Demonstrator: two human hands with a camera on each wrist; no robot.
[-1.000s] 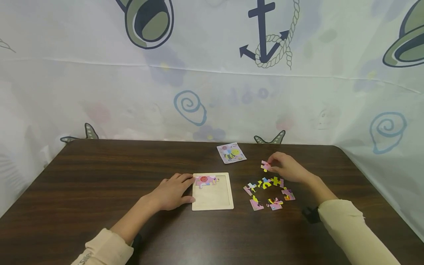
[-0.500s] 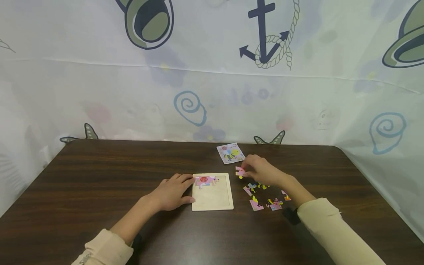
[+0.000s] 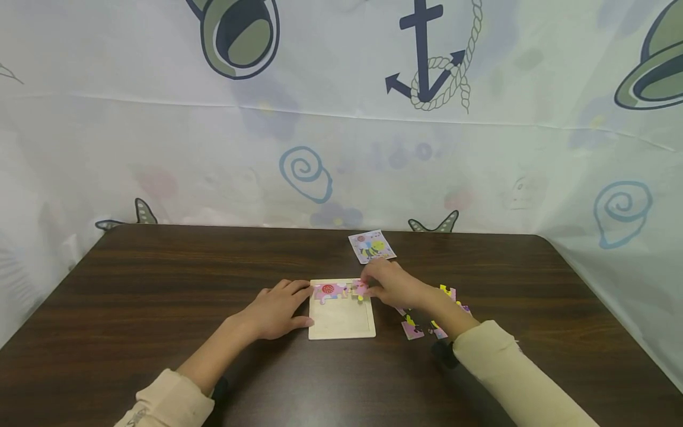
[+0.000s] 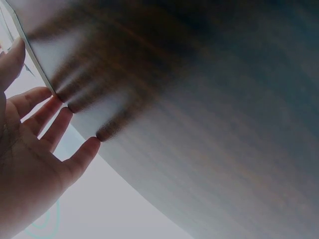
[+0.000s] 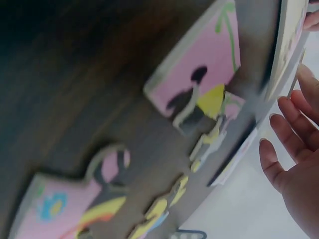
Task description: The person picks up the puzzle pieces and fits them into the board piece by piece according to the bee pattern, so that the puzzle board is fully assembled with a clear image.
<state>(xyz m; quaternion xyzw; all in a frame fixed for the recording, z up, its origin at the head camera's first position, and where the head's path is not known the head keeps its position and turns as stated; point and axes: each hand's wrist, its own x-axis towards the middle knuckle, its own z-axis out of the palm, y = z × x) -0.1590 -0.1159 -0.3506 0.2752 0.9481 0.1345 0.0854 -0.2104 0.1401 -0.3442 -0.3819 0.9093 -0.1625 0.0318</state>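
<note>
A square wooden puzzle tray (image 3: 341, 326) lies on the table, with a pink section of puzzle (image 3: 326, 292) along its far left side. My left hand (image 3: 274, 311) rests at the tray's left edge, fingers extended; in the left wrist view its fingertips (image 4: 62, 109) meet the table and the tray edge (image 4: 35, 60). Over the tray's far right corner, my right hand (image 3: 397, 287) pinches a pink puzzle piece (image 3: 359, 289) with a yellow tab, close beside the pink section. That piece is out of sight in the right wrist view, where the hand (image 5: 299, 144) shows at the right.
Several loose puzzle pieces (image 3: 412, 328) lie right of the tray, partly hidden under the right forearm; a pink corner piece (image 5: 214, 59) looms large in the right wrist view. A picture card (image 3: 372, 245) with a bee lies behind the tray. A printed cloth (image 3: 240, 166) hangs behind the table.
My right hand has carried the pink puzzle piece leftward from beyond the loose pieces to over the tray's far right corner. The left hand has stayed at the tray's left edge.
</note>
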